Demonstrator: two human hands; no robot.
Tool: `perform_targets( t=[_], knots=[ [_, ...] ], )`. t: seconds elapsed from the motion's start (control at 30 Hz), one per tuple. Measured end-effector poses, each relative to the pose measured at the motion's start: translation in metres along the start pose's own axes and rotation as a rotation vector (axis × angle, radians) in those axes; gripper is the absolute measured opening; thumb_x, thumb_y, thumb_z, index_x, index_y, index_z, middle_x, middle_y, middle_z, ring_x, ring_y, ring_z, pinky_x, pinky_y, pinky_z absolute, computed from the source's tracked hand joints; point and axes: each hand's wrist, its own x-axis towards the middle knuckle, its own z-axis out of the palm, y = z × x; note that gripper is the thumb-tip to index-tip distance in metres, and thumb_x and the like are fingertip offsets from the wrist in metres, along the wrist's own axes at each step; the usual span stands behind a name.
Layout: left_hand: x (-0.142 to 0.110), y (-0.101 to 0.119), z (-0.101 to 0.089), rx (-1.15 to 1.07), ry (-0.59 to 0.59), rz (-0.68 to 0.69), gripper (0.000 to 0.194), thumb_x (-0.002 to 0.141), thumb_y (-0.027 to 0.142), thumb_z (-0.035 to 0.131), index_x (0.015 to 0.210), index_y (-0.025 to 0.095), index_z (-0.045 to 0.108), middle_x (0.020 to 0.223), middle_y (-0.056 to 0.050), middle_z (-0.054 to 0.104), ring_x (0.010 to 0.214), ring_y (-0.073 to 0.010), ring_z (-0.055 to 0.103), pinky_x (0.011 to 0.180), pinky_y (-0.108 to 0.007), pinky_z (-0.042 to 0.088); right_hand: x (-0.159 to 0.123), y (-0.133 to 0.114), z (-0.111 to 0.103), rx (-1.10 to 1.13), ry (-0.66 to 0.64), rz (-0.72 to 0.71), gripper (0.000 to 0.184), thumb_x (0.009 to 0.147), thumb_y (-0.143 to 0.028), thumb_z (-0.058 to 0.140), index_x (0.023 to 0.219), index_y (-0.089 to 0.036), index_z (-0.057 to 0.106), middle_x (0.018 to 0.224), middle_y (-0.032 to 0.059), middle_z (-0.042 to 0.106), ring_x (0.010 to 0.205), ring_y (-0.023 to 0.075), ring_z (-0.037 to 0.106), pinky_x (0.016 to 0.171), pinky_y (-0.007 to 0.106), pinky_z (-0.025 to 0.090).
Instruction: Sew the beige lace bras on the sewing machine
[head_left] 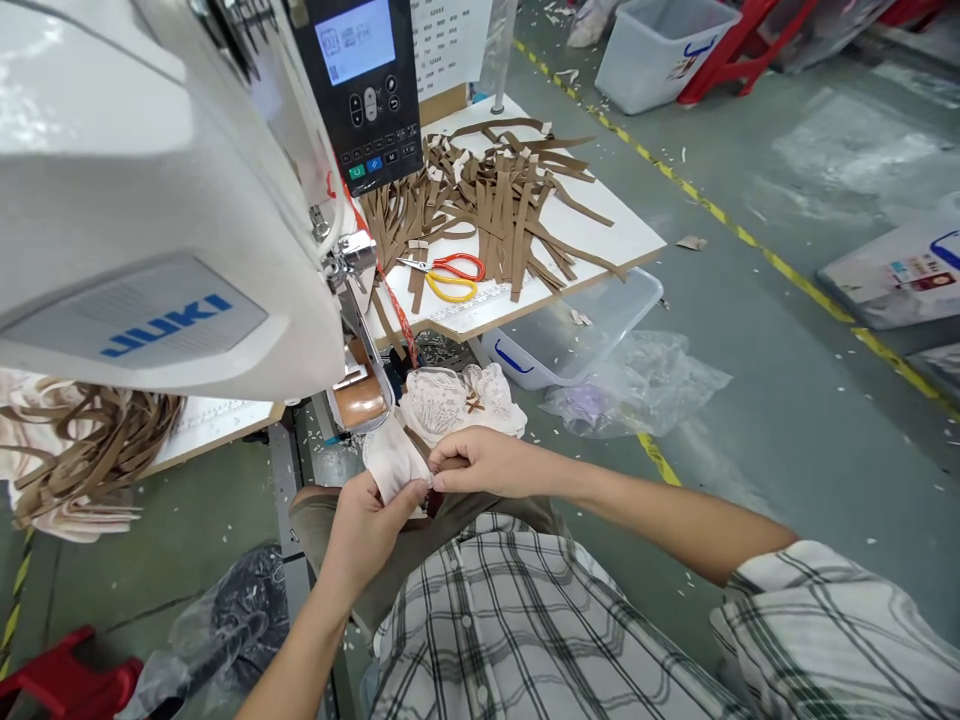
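Observation:
Both hands meet just below the arm of a white JUKI sewing machine (157, 210). My left hand (367, 525) is closed, pinching the near edge of a pale pink fabric piece (391, 462). My right hand (487, 462) is closed too, gripping the same piece where a brown strap joins it. Behind my fingers a white lace piece (457, 400) hangs off the machine's brown-padded post (361, 398). My plaid shirt fills the bottom of the view.
A white table (630, 240) holds a heap of brown straps (487, 195) and red-and-yellow scissors (450, 275). The machine's control panel (364, 90) stands above. Clear bins (585, 330) and plastic bags lie on the green floor; more straps (90, 450) hang at left.

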Motion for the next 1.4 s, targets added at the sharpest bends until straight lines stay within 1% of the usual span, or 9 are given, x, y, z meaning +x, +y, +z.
perform_targets(
  t=[0.2,0.47,0.63,0.73,0.83,0.93,1.03,1.17,1.4],
  knots=[
    [0.005,-0.009,-0.002,-0.009,-0.039,-0.010,0.033,0.076,0.044,0.074,0.069,0.014,0.062,0.064,0.001,0.057,0.061,-0.0112,0.048,0.057,-0.021,0.043,-0.001,0.008,0.006,0.277,-0.030,0.146,0.027,0.078,-0.044,0.070,0.084,-0.018,0.064,0.056,-0.0084,0.038,0.050,0.0077,0.034,0.047,0.022,0.025],
    [0.000,-0.015,0.012,-0.348,0.057,-0.057,0.032,0.077,0.045,0.075,0.088,0.016,0.065,0.069,-0.001,0.065,0.061,-0.0134,0.057,0.059,-0.024,0.048,-0.008,-0.014,0.008,-0.042,0.221,-0.053,0.015,0.080,-0.029,0.061,0.071,-0.018,0.060,0.062,-0.0058,0.032,0.059,0.0090,0.032,0.053,0.022,0.028],
    [-0.013,-0.034,0.012,-0.746,0.145,0.060,0.074,0.064,0.072,0.073,0.119,0.025,0.061,0.092,-0.006,0.072,0.079,-0.0217,0.066,0.071,-0.031,0.054,-0.005,-0.050,-0.009,0.124,0.053,-0.031,0.008,0.073,-0.026,0.061,0.075,-0.018,0.064,0.057,-0.0061,0.042,0.053,0.0088,0.037,0.051,0.022,0.030],
    [-0.024,-0.032,0.018,-0.951,0.031,0.104,0.109,0.059,0.094,0.051,0.150,0.037,0.030,0.120,-0.010,0.069,0.101,-0.0314,0.068,0.082,-0.042,0.055,0.002,-0.080,-0.016,0.157,-0.200,0.019,0.009,0.073,-0.025,0.061,0.079,-0.019,0.064,0.060,-0.0047,0.054,0.054,0.0095,0.046,0.053,0.022,0.036],
    [-0.030,-0.019,0.015,-0.994,-0.010,0.279,0.100,0.070,0.095,0.028,0.155,0.044,0.013,0.139,-0.010,0.060,0.121,-0.0349,0.061,0.094,-0.052,0.051,0.016,-0.112,-0.022,-0.058,-0.469,-0.025,0.010,0.074,-0.024,0.062,0.080,-0.017,0.066,0.059,-0.0059,0.051,0.053,0.0079,0.043,0.053,0.021,0.034],
    [-0.026,-0.009,-0.008,-0.729,0.141,0.622,0.074,0.085,0.081,0.032,0.150,0.047,0.028,0.146,-0.007,0.055,0.135,-0.0349,0.050,0.102,-0.057,0.045,0.036,-0.134,-0.029,-0.494,-0.429,-0.183,0.006,0.073,-0.017,0.060,0.074,-0.016,0.066,0.060,-0.0057,0.049,0.055,0.0074,0.039,0.053,0.023,0.027],
    [-0.010,-0.010,-0.039,-0.022,0.326,0.910,0.064,0.089,0.059,0.056,0.147,0.034,0.044,0.151,-0.011,0.048,0.138,-0.0367,0.045,0.112,-0.059,0.037,0.057,-0.142,-0.035,-0.856,-0.213,-0.252,0.012,0.073,-0.017,0.058,0.062,-0.017,0.056,0.058,-0.0041,0.047,0.056,0.0087,0.035,0.054,0.026,0.022],
    [0.020,-0.021,-0.066,0.872,0.338,1.101,0.065,0.086,0.033,0.067,0.147,0.023,0.046,0.135,-0.014,0.064,0.122,-0.0321,0.061,0.109,-0.048,0.046,0.071,-0.140,-0.036,-1.002,-0.137,-0.242,0.023,0.077,-0.022,0.056,0.058,-0.018,0.043,0.055,-0.0044,0.037,0.056,0.0092,0.029,0.055,0.028,0.019],
    [0.044,-0.030,-0.075,1.171,0.328,1.177,0.069,0.087,0.033,0.068,0.150,0.022,0.041,0.109,-0.008,0.076,0.097,-0.0255,0.074,0.095,-0.037,0.056,0.071,-0.142,-0.035,-1.003,-0.132,-0.226,0.026,0.079,-0.022,0.056,0.059,-0.019,0.039,0.057,-0.0045,0.037,0.056,0.0092,0.029,0.056,0.027,0.022]
  ],
)
